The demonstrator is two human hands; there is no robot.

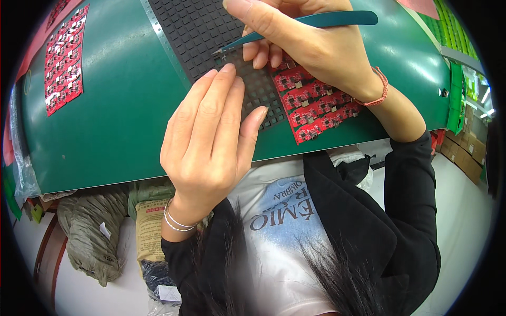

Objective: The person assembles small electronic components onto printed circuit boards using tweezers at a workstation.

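Note:
Blue-green tweezers (342, 19) are pinched in my right hand (316, 50), their tips pointing left and down over a black grid tray (192, 29) of small square pockets. My left hand (208, 131) lies across the tray's near part, fingers stretched out and thumb apart, with nothing visible in it. Its fingertips are close to the tweezer tips. Beneath my right wrist and partly hidden by it, a panel of red circuit boards (303, 116) with small parts sits right against the tray. Whether the tweezers grip anything is too small to tell.
Another red circuit board panel (64, 63) lies at the left of the green tabletop (116, 116). A pale perforated strip (164, 42) runs along the tray's left side. Below the table's near edge stand a grey-green bag (92, 231) and a tan sack (150, 226). Cardboard boxes (464, 150) are stacked at right.

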